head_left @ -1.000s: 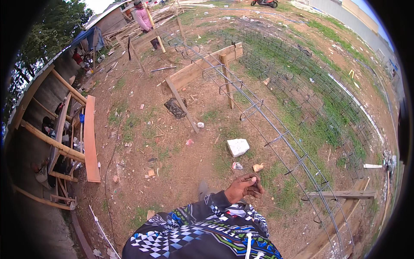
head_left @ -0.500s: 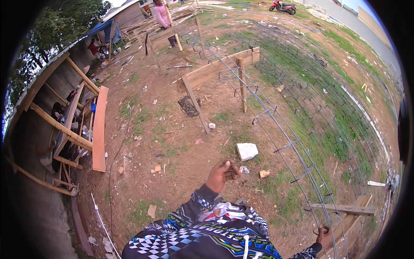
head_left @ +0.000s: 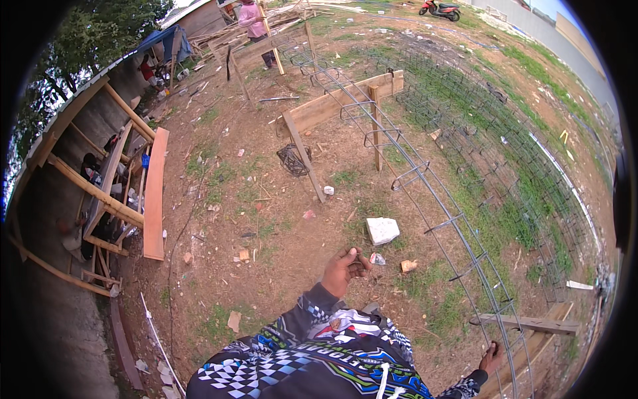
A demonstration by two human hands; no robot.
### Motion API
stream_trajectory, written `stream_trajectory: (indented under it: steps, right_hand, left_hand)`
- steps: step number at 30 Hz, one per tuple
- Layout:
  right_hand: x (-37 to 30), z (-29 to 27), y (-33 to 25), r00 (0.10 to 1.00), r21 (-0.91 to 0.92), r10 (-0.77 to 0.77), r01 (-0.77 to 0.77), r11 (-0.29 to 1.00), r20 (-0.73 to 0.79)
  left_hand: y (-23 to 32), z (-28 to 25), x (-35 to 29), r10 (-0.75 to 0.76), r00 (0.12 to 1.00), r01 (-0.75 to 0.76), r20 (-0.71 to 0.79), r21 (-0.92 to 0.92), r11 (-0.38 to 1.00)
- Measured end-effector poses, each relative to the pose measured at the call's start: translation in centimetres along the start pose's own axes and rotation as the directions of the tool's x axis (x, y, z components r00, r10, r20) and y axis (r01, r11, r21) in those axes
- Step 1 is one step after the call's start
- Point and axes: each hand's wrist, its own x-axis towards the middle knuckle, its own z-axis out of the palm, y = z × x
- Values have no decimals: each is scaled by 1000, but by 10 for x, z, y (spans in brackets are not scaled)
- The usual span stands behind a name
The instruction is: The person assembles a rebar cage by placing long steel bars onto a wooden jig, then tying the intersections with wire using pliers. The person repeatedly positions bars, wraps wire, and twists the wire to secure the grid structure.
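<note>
In front of my chest is my left hand [head_left: 345, 271], its fingers curled together over the dirt. Whatever it may pinch is too small to make out. At the lower right, my right hand [head_left: 492, 359] is beside the near end of a long steel rebar cage [head_left: 458, 218], its fingers curled close to the bars. I cannot make out what is between them. The cage stretches away to the far middle, with square stirrups spaced along its rods. A wooden crosspiece [head_left: 528, 324] supports it near my right hand, and a plank trestle [head_left: 345, 108] supports it farther off.
More rebar cages [head_left: 492, 139] lie on the grass at right. A white block [head_left: 383, 231] and a coil of dark wire [head_left: 290, 159] are on the ground. A lean-to with a wooden plank [head_left: 155, 199] stands left. A person in pink [head_left: 252, 23] is far off; a red motorbike [head_left: 440, 10] is parked beyond.
My right hand has shifted slightly left and up beside the cage. The left hand stays nearly still. The distant person in pink has moved a little to the right.
</note>
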Motion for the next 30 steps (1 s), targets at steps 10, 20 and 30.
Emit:
stream_trajectory:
  steps: [10,20,30]
  right_hand:
    - [-24,-23,-44,931,-766,45,-325,554,-363]
    - [-15,-9,4,896,-286,149,-285,915,-418]
    - [15,-17,43,586,849,709,-66,524,-392]
  left_hand:
    - [35,-24,9,185,960,-206,-212,-79,975]
    - [56,-33,12,227,939,-260,-260,-101,960]
    - [44,-53,3,196,946,-219,-259,-64,973]
